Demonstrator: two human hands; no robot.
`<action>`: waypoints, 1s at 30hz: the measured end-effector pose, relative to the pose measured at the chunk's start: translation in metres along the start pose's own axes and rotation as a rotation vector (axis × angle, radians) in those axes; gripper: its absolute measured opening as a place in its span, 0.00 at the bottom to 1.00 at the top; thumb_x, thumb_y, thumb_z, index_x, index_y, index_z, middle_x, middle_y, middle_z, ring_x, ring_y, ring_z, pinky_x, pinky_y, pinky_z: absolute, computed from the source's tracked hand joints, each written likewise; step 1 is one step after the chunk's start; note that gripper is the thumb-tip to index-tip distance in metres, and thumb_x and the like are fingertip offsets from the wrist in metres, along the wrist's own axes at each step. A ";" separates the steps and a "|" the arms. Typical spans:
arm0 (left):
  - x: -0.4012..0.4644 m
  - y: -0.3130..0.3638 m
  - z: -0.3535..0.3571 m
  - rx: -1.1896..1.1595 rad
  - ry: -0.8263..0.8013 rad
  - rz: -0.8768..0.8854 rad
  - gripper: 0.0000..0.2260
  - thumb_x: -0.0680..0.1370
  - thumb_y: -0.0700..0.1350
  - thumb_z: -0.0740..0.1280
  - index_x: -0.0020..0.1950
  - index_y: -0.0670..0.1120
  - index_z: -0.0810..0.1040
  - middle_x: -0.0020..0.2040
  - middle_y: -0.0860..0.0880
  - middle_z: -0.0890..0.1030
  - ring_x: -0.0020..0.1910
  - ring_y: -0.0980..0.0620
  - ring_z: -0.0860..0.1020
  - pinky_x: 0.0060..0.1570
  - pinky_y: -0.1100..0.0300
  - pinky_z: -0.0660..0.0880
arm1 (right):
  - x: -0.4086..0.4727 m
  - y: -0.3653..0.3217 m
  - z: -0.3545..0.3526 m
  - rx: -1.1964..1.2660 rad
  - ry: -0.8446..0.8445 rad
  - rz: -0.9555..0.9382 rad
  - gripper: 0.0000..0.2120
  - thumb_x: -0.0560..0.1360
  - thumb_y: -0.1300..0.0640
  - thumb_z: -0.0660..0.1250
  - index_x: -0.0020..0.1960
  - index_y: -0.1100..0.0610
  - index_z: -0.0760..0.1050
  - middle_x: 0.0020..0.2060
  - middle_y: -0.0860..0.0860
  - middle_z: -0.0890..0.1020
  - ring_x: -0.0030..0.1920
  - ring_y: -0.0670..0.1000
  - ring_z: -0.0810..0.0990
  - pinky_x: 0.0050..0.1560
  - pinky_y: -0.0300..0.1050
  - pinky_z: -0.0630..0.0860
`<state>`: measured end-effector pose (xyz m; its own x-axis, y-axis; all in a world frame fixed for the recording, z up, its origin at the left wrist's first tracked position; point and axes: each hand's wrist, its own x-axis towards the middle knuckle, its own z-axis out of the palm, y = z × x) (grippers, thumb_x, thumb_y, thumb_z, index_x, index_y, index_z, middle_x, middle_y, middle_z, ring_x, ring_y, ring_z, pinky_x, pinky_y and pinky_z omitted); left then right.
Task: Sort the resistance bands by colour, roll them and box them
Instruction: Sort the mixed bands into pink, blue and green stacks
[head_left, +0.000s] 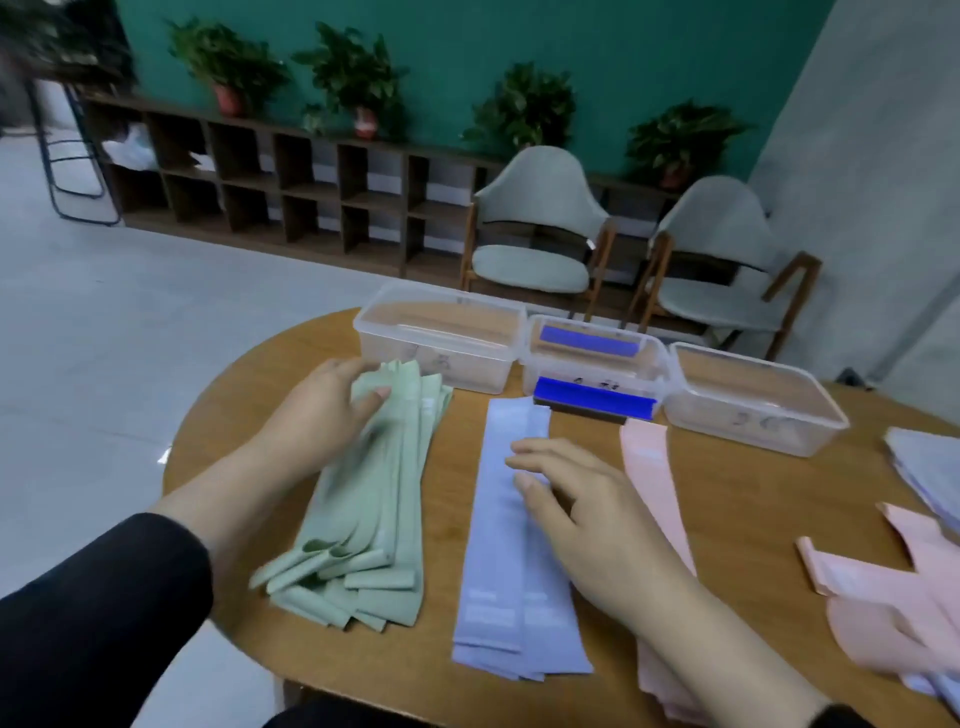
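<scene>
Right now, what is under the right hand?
The right hand rests flat on the purple bands, stacked lengthwise on the table. Its wrist overlaps the pink bands. How many purple bands lie beneath is hidden.

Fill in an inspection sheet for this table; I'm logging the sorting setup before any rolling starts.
Surface: round wooden table, bands laid on it in colour piles.
Job's things: green bands stacked at left; purple bands in the middle; pink bands right of them, none rolled. Three clear boxes along the far edge, no bands inside.
Clutter: loose mixed bands at the right edge.
Hands: left hand rests on the green pile; right hand lies flat on the purple pile.
Cables: nothing seen.
Surroundings: two chairs, cubby shelf with potted plants.
</scene>
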<state>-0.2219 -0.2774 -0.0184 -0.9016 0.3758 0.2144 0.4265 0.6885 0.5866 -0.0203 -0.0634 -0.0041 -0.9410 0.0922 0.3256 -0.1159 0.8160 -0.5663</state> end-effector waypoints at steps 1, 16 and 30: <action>-0.002 0.024 -0.001 -0.015 0.035 0.050 0.18 0.82 0.54 0.65 0.71 0.50 0.76 0.68 0.47 0.77 0.67 0.47 0.75 0.64 0.51 0.70 | -0.015 0.014 -0.015 -0.023 0.048 0.026 0.11 0.82 0.54 0.63 0.60 0.52 0.82 0.61 0.41 0.79 0.63 0.35 0.73 0.64 0.27 0.65; -0.159 0.310 0.234 -0.465 -0.251 0.378 0.18 0.81 0.52 0.65 0.71 0.51 0.74 0.67 0.54 0.75 0.67 0.55 0.72 0.68 0.56 0.69 | -0.181 0.132 -0.166 -0.313 0.495 0.322 0.11 0.80 0.59 0.63 0.57 0.54 0.82 0.55 0.44 0.80 0.57 0.41 0.74 0.58 0.26 0.65; -0.173 0.311 0.247 -0.101 -0.348 0.554 0.30 0.79 0.52 0.67 0.79 0.56 0.60 0.73 0.59 0.69 0.71 0.54 0.67 0.73 0.57 0.61 | -0.275 0.175 -0.224 -0.074 -0.102 0.553 0.11 0.72 0.45 0.77 0.53 0.43 0.82 0.57 0.34 0.79 0.60 0.37 0.76 0.60 0.34 0.70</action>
<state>0.0844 0.0249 -0.0654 -0.4677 0.8477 0.2504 0.7961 0.2809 0.5360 0.2893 0.1818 -0.0234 -0.8818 0.4647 -0.0810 0.4219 0.7001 -0.5762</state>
